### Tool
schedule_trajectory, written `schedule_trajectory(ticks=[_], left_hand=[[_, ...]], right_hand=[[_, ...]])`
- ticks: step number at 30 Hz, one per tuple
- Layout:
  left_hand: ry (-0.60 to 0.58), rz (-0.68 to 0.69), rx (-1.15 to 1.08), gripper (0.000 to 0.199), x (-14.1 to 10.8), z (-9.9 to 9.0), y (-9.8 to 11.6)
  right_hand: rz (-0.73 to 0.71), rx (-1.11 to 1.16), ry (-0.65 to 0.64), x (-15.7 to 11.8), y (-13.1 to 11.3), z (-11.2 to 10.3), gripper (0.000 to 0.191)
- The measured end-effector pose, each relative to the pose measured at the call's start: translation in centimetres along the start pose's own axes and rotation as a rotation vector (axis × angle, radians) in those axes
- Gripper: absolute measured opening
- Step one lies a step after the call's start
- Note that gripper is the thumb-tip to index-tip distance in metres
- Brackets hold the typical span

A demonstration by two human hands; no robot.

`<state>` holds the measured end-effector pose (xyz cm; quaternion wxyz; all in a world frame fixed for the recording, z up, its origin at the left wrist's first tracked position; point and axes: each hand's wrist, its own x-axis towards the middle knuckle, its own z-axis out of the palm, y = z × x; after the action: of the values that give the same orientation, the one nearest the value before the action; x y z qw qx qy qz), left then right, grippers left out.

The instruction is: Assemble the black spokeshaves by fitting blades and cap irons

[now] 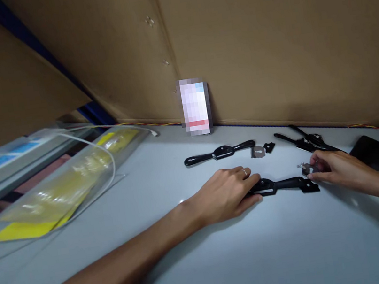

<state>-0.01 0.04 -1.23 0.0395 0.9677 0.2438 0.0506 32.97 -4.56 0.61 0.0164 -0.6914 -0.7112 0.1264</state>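
A: How is the black tool body [267, 186] placed?
B: It is laid flat on the tabletop [228, 259], its left end covered, its slotted middle and slim right handle [288, 183] exposed.
A: And the small black plate [310, 186]?
B: It is set at the handle's tip; whether they are touching cannot be told.
A: The grey metal piece [309, 169]?
B: It is held pinched, just beyond the plate.

Left hand [228, 195] lies palm down, fingers [253, 181] curled; right hand [339, 168] pinches loosely.
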Motion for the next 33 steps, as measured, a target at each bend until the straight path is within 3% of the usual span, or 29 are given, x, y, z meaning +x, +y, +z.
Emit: schedule_trajectory(ticks=[8, 11, 15, 20, 22, 24, 29, 33], left_hand=[[0.002, 0.071, -0.093, 0.034, -0.3, -0.7, -1.2], [-0.001, 0.069, -0.105, 0.023, -0.5, -1.4, -1.8], [-0.024, 0.057, -0.066, 0.008, -0.5, -1.7, -1.9], [0.044, 0.132, 0.044, 0.011, -0.1, -1.0, -1.2], [0.073, 0.166, 0.114, 0.010, 0.1, -0.7, -0.9], [0.093, 0.195, 0.165, 0.009, 0.2, -0.4, -0.6], [0.132, 0.242, 0.201, 0.008, 0.5, -0.1, -0.5], [0.161, 0.255, 0.217, 0.009, 0.6, 0.0, -0.7]], right_hand=[[0.039, 0.195, 0.018, 0.6, 0.7, 0.8, 0.032], [0.030, 0.272, 0.044, 0.8, 1.1, 1.0, 0.034], [-0.006, 0.305, 0.041, 0.8, 0.9, 0.0, 0.021], [-0.044, 0.293, 0.450, 0.3, -0.5, -0.7, 0.036], [-0.051, 0.377, 0.487, 0.0, -1.1, -0.5, 0.042], [-0.051, 0.489, 0.403, -0.2, -1.9, -0.2, 0.044], [-0.136, 0.671, 0.003, -0.2, -5.2, 0.3, 0.040], [-0.259, 0.551, -0.073, 0.9, -8.3, 0.3, 0.035]])
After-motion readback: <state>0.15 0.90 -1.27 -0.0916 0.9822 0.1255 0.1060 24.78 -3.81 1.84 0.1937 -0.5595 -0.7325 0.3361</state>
